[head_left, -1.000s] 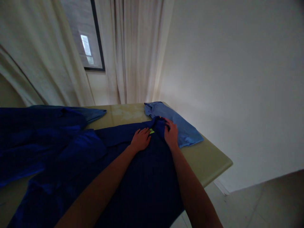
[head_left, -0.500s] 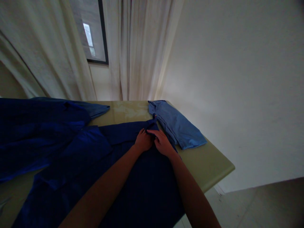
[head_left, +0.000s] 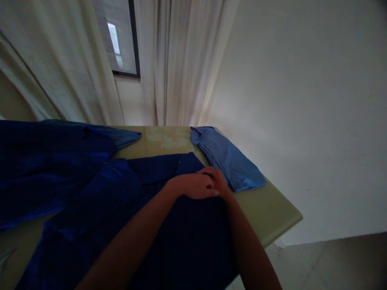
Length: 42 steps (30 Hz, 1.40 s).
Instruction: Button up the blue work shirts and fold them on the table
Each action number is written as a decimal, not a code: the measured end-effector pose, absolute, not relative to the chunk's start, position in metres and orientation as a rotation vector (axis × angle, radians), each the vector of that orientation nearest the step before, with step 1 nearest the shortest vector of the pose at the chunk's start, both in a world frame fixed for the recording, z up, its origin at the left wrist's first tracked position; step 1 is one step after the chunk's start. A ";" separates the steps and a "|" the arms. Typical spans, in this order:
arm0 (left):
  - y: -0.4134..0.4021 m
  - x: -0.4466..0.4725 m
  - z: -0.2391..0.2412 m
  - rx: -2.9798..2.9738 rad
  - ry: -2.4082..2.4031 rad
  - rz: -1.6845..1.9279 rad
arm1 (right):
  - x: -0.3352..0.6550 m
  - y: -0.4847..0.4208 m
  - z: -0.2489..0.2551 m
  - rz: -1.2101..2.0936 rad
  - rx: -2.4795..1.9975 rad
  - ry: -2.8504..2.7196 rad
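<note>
A dark blue garment (head_left: 187, 241) lies spread over the near part of a beige table (head_left: 272, 213). My left hand (head_left: 190, 186) rests flat on it, fingers stretched out toward the right. They lie across my right hand (head_left: 220, 181), which sits at the garment's right edge. The right hand's fingers are mostly covered, so I cannot make out their grip. A folded corner of the dark fabric (head_left: 189, 163) sticks up just beyond both hands. A folded light blue cloth (head_left: 231, 161) lies to the right of the hands, apart from them.
A heap of blue garments (head_left: 45, 165) covers the table's left side. The table's rounded right corner (head_left: 296, 217) ends above a tiled floor (head_left: 332, 262). Pale curtains (head_left: 178, 60) and a dark-framed window (head_left: 121, 36) stand behind, with a bare wall to the right.
Both hands have drawn back from the garment's far end toward me. The left hand has gone from pinching the fabric to lying flat over the right hand. The yellow tag is hidden now.
</note>
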<state>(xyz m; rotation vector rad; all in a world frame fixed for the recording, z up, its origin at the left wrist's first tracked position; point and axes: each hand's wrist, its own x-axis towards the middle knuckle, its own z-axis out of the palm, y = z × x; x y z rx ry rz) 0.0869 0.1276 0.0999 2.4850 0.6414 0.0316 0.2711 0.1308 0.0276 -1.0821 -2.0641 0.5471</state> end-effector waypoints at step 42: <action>-0.023 -0.070 0.007 2.618 1.448 0.273 | 0.233 0.102 0.016 0.277 -1.204 -2.056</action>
